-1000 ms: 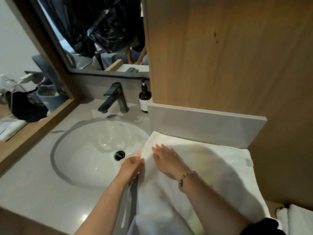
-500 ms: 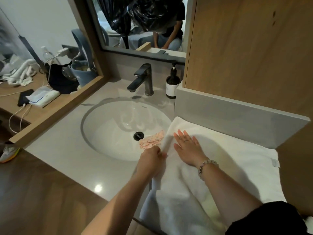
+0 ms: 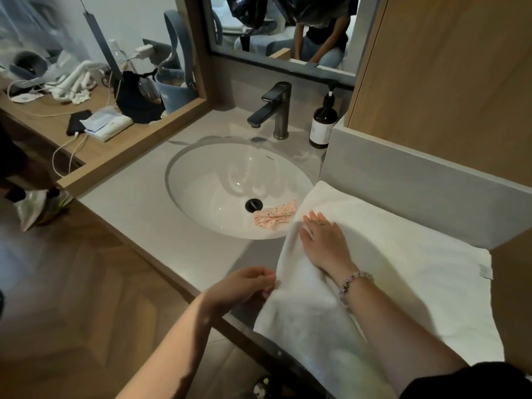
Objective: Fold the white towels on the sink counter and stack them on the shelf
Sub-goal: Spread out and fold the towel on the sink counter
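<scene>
So the white towel (image 3: 403, 283) is lying spread out on the sink counter (image 3: 144, 203), just right of the basin (image 3: 216, 174). Its near end hangs over the counter's front edge, and its left edge laps a bit over the basin's rim.

The right hand (image 3: 325, 243) lies flat on the towel near that left edge, palm down, fingers straight and only slightly spread. There's a beaded bracelet (image 3: 355, 280) on that wrist. The left hand (image 3: 244, 286) is down at the front of the counter with its fingers curled in, pinching the towel's left edge.

Label stuff: the towel has a small tag (image 3: 485, 270) sewn on its right edge, but it's way too small to read. The dark pump bottle (image 3: 322, 125) next to the faucet (image 3: 273, 110) has a pale label, and the text on it is unreadable too. There's a tiny maker's mark on the basin's back wall that I can't make out either.

A pink dotted cloth (image 3: 275, 216) sits crumpled inside the basin, right beside the drain (image 3: 254, 205).
</scene>
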